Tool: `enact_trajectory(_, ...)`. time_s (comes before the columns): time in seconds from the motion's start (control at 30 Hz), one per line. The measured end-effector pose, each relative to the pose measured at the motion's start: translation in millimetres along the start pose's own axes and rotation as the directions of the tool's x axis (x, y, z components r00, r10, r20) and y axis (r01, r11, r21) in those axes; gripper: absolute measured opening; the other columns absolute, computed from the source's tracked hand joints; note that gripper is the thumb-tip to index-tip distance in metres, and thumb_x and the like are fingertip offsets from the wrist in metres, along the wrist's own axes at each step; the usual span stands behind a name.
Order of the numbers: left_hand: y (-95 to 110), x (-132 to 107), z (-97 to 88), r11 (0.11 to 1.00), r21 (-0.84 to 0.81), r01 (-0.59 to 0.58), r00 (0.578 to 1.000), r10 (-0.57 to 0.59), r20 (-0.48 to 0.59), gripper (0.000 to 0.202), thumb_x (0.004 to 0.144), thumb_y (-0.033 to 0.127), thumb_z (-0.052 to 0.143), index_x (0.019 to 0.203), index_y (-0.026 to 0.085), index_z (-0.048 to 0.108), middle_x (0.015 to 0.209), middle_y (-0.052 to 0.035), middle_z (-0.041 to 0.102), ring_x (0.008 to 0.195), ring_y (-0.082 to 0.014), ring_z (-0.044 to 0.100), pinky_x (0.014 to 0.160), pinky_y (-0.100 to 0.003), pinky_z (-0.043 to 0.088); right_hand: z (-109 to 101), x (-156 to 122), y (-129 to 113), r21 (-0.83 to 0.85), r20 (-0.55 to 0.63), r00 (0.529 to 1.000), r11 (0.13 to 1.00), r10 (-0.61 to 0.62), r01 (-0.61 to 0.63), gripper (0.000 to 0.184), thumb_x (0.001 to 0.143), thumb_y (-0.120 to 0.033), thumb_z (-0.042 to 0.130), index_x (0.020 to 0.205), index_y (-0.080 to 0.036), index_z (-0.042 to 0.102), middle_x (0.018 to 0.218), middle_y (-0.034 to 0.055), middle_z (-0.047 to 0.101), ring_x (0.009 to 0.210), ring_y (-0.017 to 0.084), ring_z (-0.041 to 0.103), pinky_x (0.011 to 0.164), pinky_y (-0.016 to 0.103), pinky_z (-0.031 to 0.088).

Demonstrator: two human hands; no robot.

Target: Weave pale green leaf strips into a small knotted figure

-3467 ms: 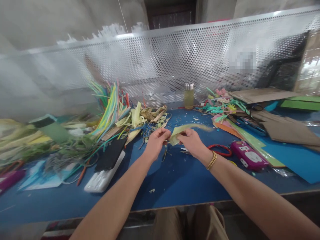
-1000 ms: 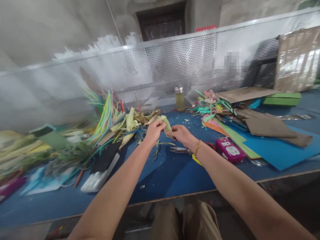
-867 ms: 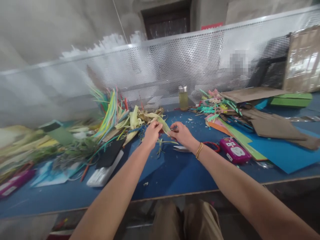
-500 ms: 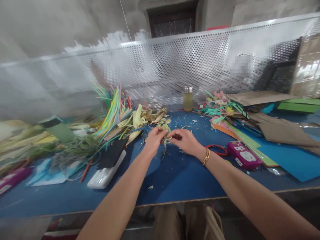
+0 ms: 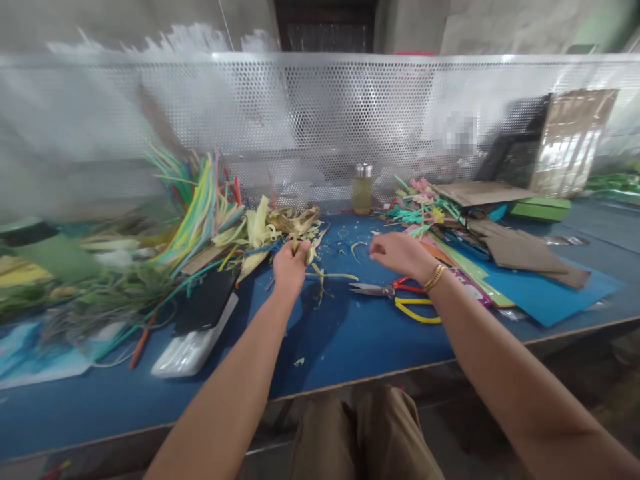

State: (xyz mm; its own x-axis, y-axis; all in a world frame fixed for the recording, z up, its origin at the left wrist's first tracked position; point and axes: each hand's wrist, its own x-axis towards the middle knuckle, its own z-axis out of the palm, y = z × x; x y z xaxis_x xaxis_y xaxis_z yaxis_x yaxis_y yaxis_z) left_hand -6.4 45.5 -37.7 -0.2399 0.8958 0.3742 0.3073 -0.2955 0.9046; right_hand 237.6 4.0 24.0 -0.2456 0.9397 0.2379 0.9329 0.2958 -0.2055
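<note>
My left hand (image 5: 290,267) is closed on a small bundle of pale yellow-green leaf strips (image 5: 303,251), held just above the blue table (image 5: 350,347). My right hand (image 5: 397,253) hovers a hand's width to the right, apart from the bundle, its fingers curled in; what they hold, if anything, does not show. Loose green strands (image 5: 330,275) trail on the table between the two hands. Scissors (image 5: 383,291) with red and yellow handles lie just below my right wrist, which wears a gold bracelet (image 5: 435,277).
A heap of coloured strips and dried leaves (image 5: 200,213) fills the left. A black phone (image 5: 205,303) lies on a white box (image 5: 187,348). A small bottle (image 5: 363,188) stands by the perforated metal screen (image 5: 320,120). Brown paper (image 5: 520,250) and blue sheets (image 5: 545,293) lie right.
My hands were together working the leaf strip; now they have parted. The left hand keeps the bundle and the right hand has drawn away to the right. The scissors now show fully.
</note>
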Motion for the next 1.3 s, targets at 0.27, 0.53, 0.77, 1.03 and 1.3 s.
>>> enact_trajectory(0.27, 25, -15, 6.2, 0.864, -0.436, 0.25, 0.967, -0.197, 0.164, 0.025, 0.074, 0.024, 0.071, 0.094, 0.019, 0.058, 0.067, 0.0035, 0.06, 0.053, -0.0083, 0.056, 0.045, -0.017, 0.034, 13, -83, 5, -0.429, 0.289, 0.957, 0.898, 0.036, 0.095, 0.032, 0.078, -0.007, 0.05, 0.107, -0.01, 0.063, 0.106, 0.0188, 0.066, 0.097, 0.03, 0.063, 0.08, 0.035, 0.042)
enact_trajectory(0.53, 33, -16, 3.1, 0.651, -0.621, 0.437, 0.897, -0.367, 0.247, 0.03, 0.059, 0.013, 0.08, 0.076, 0.017, 0.056, 0.062, 0.0029, 0.063, 0.055, -0.008, 0.06, 0.05, -0.016, 0.044, 3, -74, 19, -0.264, 0.333, 0.943, 0.96, 0.003, 0.09, 0.06, 0.069, -0.016, 0.062, 0.128, -0.022, 0.053, 0.109, 0.0109, 0.066, 0.1, 0.028, 0.062, 0.077, 0.031, 0.041)
enact_trajectory(0.77, 36, -21, 3.7, 0.571, -0.643, 0.511, 0.856, -0.41, 0.315, 0.026, 0.064, 0.023, 0.076, 0.068, 0.017, 0.051, 0.055, 0.0044, 0.055, 0.044, -0.0045, 0.05, 0.039, -0.013, 0.032, -3, -90, 22, -0.132, 0.249, 0.967, 0.991, 0.061, -0.029, 0.044, 0.076, -0.023, 0.055, 0.118, -0.023, 0.066, 0.111, 0.0111, 0.068, 0.101, 0.027, 0.064, 0.083, 0.034, 0.045)
enact_trajectory(1.03, 39, -24, 3.4, 0.618, -0.587, 0.524, 0.851, -0.408, 0.33, 0.025, 0.062, 0.021, 0.072, 0.061, 0.016, 0.047, 0.051, 0.0065, 0.046, 0.039, -0.0016, 0.034, 0.036, -0.014, 0.018, -1, -110, 8, 0.692, 0.366, 0.907, 0.592, 0.207, -0.414, 0.052, 0.077, -0.035, 0.059, 0.126, -0.019, 0.053, 0.085, 0.0034, 0.065, 0.061, 0.014, 0.058, 0.055, 0.025, 0.047)
enact_trajectory(1.3, 41, -31, 9.7, 0.588, -0.55, 0.593, 0.804, -0.401, 0.439, 0.024, 0.064, 0.02, 0.067, 0.06, 0.017, 0.044, 0.048, 0.0075, 0.04, 0.038, -0.0015, 0.028, 0.037, -0.015, 0.015, 9, -109, -24, 0.469, -0.023, 0.984, 0.871, 0.179, -0.148, 0.054, 0.073, -0.05, 0.071, 0.119, -0.026, 0.056, 0.094, 0.0027, 0.065, 0.081, 0.019, 0.059, 0.075, 0.031, 0.048)
